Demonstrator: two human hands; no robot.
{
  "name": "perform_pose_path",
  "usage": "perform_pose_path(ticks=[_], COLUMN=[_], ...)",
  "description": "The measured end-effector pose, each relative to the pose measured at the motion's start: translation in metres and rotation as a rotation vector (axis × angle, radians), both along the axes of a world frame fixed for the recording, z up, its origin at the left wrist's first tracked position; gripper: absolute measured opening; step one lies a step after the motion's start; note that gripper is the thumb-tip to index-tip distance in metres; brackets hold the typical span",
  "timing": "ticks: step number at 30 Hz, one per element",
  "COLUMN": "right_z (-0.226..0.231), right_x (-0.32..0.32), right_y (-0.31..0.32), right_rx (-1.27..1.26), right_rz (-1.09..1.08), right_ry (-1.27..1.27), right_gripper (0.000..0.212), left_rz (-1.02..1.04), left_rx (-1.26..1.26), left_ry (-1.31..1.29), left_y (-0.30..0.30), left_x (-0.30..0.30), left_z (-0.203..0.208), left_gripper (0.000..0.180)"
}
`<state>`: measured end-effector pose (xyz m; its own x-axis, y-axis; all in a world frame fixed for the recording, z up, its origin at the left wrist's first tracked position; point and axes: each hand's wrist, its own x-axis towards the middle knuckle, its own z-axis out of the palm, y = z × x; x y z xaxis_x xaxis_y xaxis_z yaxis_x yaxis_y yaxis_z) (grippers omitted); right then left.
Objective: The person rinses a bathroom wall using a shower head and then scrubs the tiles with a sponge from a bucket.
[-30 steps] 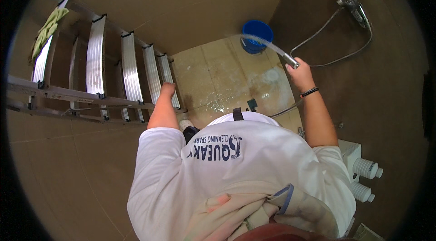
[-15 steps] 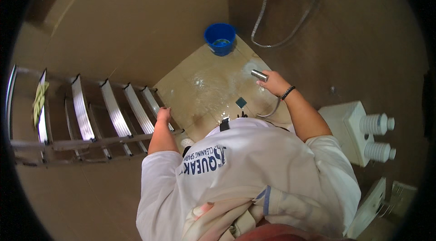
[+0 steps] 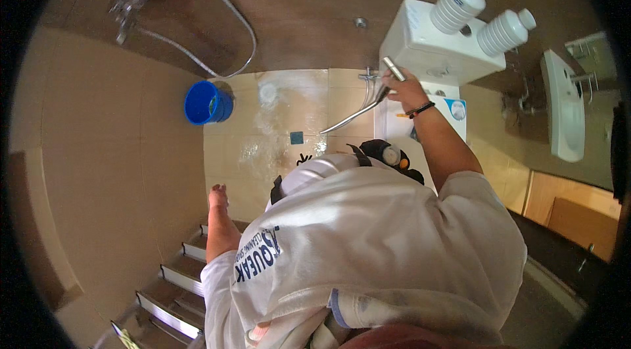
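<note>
My right hand (image 3: 405, 91) is wrapped round a metal spray nozzle (image 3: 394, 69), raised in front of the white toilet tank. From the nozzle a silver hose (image 3: 350, 121) curves down to the left, over the tiled floor. A dark bracelet circles my right wrist. My left hand (image 3: 218, 198) hangs low at the left, above the lower end of an aluminium stepladder (image 3: 182, 279). Its fingers look loosely curled, and nothing shows in them. The wet floor (image 3: 266, 132) between my hands carries a whitish patch and a dark square drain cover (image 3: 296, 138).
A blue bucket (image 3: 208, 103) stands in the far left corner, below a wall shower hose (image 3: 227, 7). Two white ribbed bottles (image 3: 503, 32) rest on the toilet tank (image 3: 420, 40). A white washbasin (image 3: 565, 109) is at the right. A yellowish cloth (image 3: 125, 336) lies on the ladder.
My view has swung to the right, bringing the toilet and basin further in. My right hand, still gripping the nozzle, is now beside the tank. My left hand is away from the ladder's rungs.
</note>
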<state>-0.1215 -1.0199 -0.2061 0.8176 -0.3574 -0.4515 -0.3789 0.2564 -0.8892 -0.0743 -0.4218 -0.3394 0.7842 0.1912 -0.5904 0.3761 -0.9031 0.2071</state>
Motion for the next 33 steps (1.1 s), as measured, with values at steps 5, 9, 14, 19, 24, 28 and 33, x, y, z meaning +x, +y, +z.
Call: perform_pose_path(ticks=[5,9,14,19,24,28,33], right_z=[-0.013,-0.043,-0.079,-0.115,-0.138,-0.182,-0.214], right_x=[-0.01,0.029,0.123,0.195,0.228,0.245,0.245], right_y=[-0.039,-0.056,-0.065,-0.09,-0.097,-0.104,-0.131], right_rx=[0.108,0.114,0.056,-0.001,-0.077,-0.122,-0.456], right_rz=[-0.347,-0.407,-0.378,-0.393,-0.334,-0.282,-0.163], right_ry=[-0.094,-0.19,-0.297,-0.173,-0.183,-0.157,0.01], right_gripper=[0.019,0.022,0.017,0.021,0.024,0.03,0.028], left_rz=[0.112,-0.1,-0.123,-0.034,0.191,0.385,0.43], left_rx=[-0.053,-0.004,-0.008,0.138,0.295,0.366,0.42], left_ry=[-0.084,-0.17,-0.197,-0.185,-0.066,0.073,0.056], left_y=[0.004,-0.12,-0.129,-0.106,-0.049,-0.035,-0.05], left_x=[0.068,0.078,0.057,0.014,-0.066,-0.129,-0.116], left_z=[-0.032,0.064,0.098,0.133,0.147,0.152,0.17], left_gripper=[0.029,0.042,0.041,0.042,0.043,0.044,0.044])
